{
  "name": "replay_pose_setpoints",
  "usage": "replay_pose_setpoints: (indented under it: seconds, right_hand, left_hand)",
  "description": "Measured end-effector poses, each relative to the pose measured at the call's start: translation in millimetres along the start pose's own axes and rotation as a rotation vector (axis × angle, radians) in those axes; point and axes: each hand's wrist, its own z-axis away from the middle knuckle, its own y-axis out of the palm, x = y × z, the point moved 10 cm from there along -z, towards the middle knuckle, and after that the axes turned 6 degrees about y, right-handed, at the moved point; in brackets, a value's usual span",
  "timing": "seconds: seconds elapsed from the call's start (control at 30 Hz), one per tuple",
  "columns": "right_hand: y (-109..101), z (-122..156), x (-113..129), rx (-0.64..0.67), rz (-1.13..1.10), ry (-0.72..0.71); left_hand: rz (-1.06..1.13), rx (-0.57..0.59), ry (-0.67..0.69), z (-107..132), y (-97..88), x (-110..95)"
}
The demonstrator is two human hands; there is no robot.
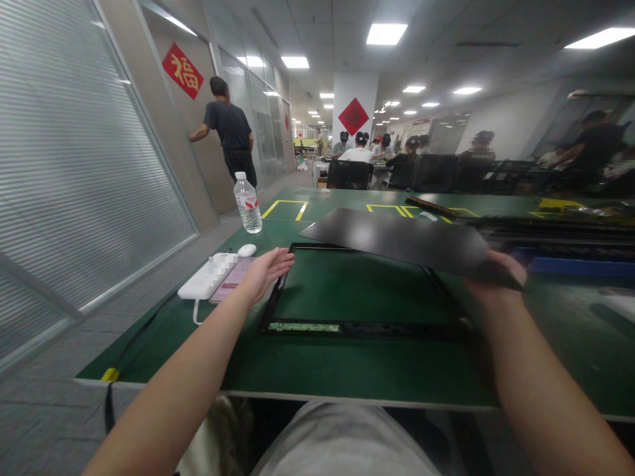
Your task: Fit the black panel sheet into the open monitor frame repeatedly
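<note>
My right hand (499, 281) grips the right end of a thin dark flat panel (397, 235), its surface glossy under the lights. The panel is tilted and held above a black rectangular frame (407, 329) lying on the green table. Along the near side of that frame runs a strip of green circuit board (305, 327). Beside the frame's left edge is my left hand (270, 270), fingers stretched out and holding nothing. Whether its fingertips touch the frame I cannot tell.
On the green table (347, 380), a white power bank (206, 277), a phone (233, 281) and a white mouse-like object (247, 250) lie left. A water bottle (248, 205) stands behind them. Dark strips and a blue piece (575, 261) lie at right. Several people sit beyond; one person (228, 129) stands at a door.
</note>
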Motion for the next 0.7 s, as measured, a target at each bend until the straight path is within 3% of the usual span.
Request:
replay_pose_setpoints:
  seconds: [0.1, 0.33, 0.5, 0.7]
  right_hand:
    - [3, -5, -4, 0.08, 0.033, 0.039]
    - [-3, -6, -19, 0.038, 0.161, 0.163]
    - [-6, 2, -24, -0.064, 0.335, 0.136]
    - [-4, 16, -60, 0.062, 0.825, 0.449]
  left_hand:
    - [0.152, 0.019, -0.066, 3, 4.7, 1]
    - [0.439, 0.107, -0.211, 16, 25.2, -5]
    - [0.45, -0.003, -0.204, 16, 12.8, -7]
    - [0.497, -0.044, -0.13, 6, -4.8, -10]
